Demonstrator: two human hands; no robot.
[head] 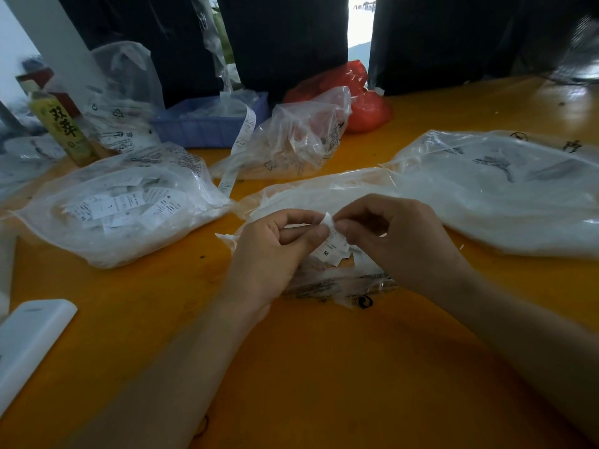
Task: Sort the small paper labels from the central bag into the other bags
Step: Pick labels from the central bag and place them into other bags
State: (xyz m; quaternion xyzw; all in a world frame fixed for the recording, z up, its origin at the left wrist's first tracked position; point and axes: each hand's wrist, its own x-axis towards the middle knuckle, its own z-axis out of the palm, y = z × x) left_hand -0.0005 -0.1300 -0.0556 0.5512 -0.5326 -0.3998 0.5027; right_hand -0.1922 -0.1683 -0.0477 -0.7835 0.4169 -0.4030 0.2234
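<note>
Pinching one small paper label point(328, 220) between both sets of fingertips, our left hand point(272, 251) and right hand point(400, 244) are working above the central bag point(324, 283) on the orange table point(324, 367), where we are reading "M" on a label point(326, 253) beneath. We are seeing "L" among labels in the left bag point(123, 205). Farther back, a bottle point(63, 124) is showing bold Chinese characters; print on the right bag point(505, 189) is too blurred to read
</note>
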